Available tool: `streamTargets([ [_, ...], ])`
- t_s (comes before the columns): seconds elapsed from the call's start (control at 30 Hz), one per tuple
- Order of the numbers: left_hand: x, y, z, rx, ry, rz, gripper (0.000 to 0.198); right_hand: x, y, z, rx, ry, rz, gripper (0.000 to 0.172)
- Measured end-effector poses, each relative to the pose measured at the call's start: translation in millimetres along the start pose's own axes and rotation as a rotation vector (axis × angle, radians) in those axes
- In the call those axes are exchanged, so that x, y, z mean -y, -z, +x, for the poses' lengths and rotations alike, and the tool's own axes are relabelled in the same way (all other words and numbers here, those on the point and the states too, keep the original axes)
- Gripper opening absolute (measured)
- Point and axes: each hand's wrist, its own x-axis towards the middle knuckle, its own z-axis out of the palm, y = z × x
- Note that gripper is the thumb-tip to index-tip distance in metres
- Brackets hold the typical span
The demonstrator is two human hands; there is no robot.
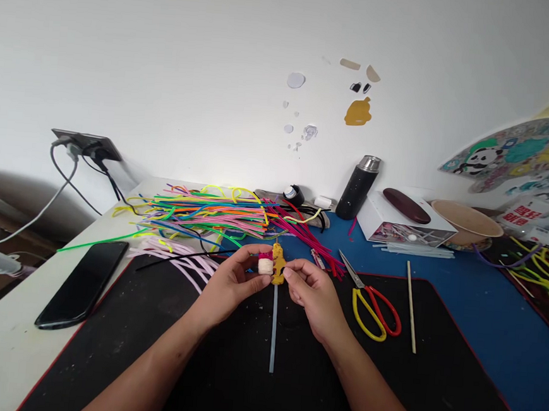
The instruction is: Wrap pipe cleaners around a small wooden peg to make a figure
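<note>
My left hand (230, 281) is closed, with thumb and fingers pinching a small rounded white and magenta craft piece (265, 266). Right beside it, a small, knobbly yellow piece (278, 263) stands upright between both hands. My right hand (318, 291) is closed too, its thumb and fingertips on the right edge of that yellow piece. Below the yellow piece a translucent glue stick (273, 332) points towards me; whether the two are joined I cannot tell. The fingers partly hide both small pieces.
Scissors (369, 301) and a wooden stick (411, 308) lie right on the black mat (223, 372). Colourful pipe cleaners (207, 213) are heaped behind the hands. A phone (82, 285) lies left. A black flask (359, 187), white box (409, 219) and bowl (468, 221) stand at the back.
</note>
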Motion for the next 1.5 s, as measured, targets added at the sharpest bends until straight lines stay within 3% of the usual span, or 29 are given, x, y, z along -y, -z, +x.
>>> streamTargets([
  [0.6, -2, -1.0, -2, -0.096, 0.019, 0.106, 0.040, -3, 0, -3, 0.028, 0.015, -0.116, 0.038],
  [0.77, -5, 2.1, 0, -0.151, -0.004, 0.090, 0.040, -1, -2, -5, 0.020, 0.100, -0.342, 0.026],
  [0.97, -9, 3.3, 0, -0.206, -0.062, 0.072, 0.039, -3, -7, -11, 0.069, 0.199, -0.771, 0.013],
  [1.13, -10, 0.9, -1, -0.202, -0.054, 0.068, 0.039, -2, -11, -13, 0.145, 0.256, -1.054, 0.013],
  [1.5, -13, -2.4, -1, -0.152, -0.034, 0.024, 0.041, -7, -14, -11, 0.210, 0.257, -1.367, 0.017],
])
